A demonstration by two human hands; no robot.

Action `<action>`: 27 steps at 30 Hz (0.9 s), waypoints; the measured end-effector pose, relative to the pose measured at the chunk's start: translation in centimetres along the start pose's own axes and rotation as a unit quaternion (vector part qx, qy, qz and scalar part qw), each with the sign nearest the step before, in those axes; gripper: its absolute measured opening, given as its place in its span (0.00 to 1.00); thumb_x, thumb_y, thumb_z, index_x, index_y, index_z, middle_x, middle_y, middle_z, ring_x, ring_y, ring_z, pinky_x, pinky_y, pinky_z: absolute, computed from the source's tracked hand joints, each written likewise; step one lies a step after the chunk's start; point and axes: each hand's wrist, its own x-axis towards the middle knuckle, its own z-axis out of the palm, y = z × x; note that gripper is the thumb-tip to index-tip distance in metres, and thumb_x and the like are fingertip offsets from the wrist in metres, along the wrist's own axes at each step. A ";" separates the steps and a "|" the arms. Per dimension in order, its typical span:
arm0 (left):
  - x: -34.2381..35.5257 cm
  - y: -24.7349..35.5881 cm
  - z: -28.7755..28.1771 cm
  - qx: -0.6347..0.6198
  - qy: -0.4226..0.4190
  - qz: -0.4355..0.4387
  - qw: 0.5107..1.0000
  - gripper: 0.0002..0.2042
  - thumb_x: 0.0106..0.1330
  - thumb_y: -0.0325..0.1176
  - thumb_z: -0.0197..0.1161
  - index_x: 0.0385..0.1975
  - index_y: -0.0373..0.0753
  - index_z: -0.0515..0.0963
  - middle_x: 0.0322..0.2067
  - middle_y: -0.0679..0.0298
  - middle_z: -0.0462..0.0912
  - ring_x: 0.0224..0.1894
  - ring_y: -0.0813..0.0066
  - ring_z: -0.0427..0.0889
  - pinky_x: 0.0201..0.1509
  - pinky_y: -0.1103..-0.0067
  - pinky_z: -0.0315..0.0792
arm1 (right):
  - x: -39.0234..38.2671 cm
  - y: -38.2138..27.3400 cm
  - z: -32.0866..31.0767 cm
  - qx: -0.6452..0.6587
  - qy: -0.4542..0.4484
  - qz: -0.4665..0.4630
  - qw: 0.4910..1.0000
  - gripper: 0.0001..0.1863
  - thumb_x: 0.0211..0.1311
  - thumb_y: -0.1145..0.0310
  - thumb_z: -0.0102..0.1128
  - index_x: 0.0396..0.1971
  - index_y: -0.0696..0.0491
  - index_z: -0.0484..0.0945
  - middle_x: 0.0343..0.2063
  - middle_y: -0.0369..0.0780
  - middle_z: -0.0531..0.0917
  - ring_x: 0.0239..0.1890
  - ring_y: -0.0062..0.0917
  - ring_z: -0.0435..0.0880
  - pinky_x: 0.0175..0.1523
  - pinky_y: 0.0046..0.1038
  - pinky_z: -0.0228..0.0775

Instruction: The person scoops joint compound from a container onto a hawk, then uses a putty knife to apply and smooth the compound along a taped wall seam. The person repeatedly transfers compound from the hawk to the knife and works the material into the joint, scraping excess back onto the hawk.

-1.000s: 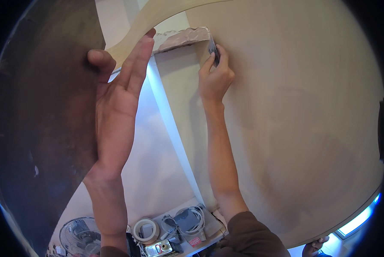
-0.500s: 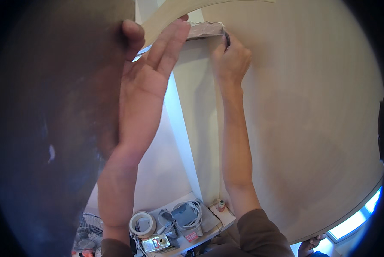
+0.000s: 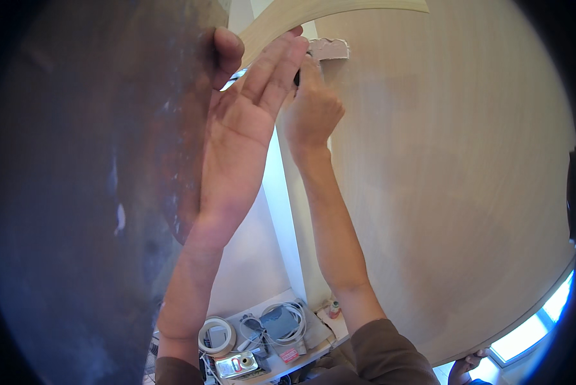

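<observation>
My left hand (image 3: pixel 246 122) is raised with its palm toward me. Its fingers stretch up against the curved pale wood strip (image 3: pixel 314 14), and the thumb lies at the edge of the large dark panel (image 3: pixel 95 160). My right hand (image 3: pixel 314 112) is closed beside the left fingertips, gripping a small dark tool (image 3: pixel 297 77); most of it is hidden, so its kind does not show. Just past the right fingers is a pinkish-grey patch (image 3: pixel 331 49) with a ragged top edge, beside the broad pale wood-grain panel (image 3: pixel 455 160).
Below, a shelf (image 3: pixel 301 356) carries a tape roll (image 3: pixel 217 337), a silver compact camera (image 3: pixel 238 364), a coiled white cable (image 3: pixel 301 328) and a small bottle (image 3: pixel 334 310). Another person's hand (image 3: pixel 471 360) shows at lower right, near a bright window (image 3: pixel 525 337).
My right hand has moved left along the ragged patch, from its right end toward my left fingers, uncovering that end. The whole view has shifted slightly; my left hand keeps its pose.
</observation>
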 end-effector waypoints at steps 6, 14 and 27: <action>0.0 0.3 1.6 0.068 0.053 0.030 0.996 0.12 0.71 0.29 0.54 0.47 0.27 0.66 0.64 0.41 0.56 0.76 0.39 0.39 0.82 0.51 0.38 | -1.2 -4.3 -0.9 0.062 -0.027 -0.012 0.998 0.17 0.57 0.76 0.58 0.48 0.62 0.79 0.43 0.51 0.86 0.32 0.37 0.89 0.31 0.31 0.80; 0.1 0.8 2.3 0.006 0.089 0.013 0.996 0.14 0.73 0.31 0.50 0.51 0.28 0.70 0.48 0.52 0.69 0.75 0.37 0.45 0.82 0.51 0.39 | 0.4 1.0 -2.5 0.383 0.122 0.208 0.892 0.11 0.67 0.72 0.61 0.44 0.62 0.83 0.29 0.43 0.86 0.27 0.21 0.85 0.35 0.27 0.81; 0.0 0.3 1.2 0.040 0.077 0.014 0.996 0.15 0.71 0.32 0.51 0.51 0.29 0.69 0.49 0.52 0.68 0.75 0.37 0.45 0.82 0.50 0.39 | -4.2 -3.1 1.5 0.627 0.142 0.400 0.653 0.15 0.73 0.73 0.54 0.53 0.65 0.74 0.47 0.46 0.80 0.45 0.27 0.84 0.55 0.32 0.84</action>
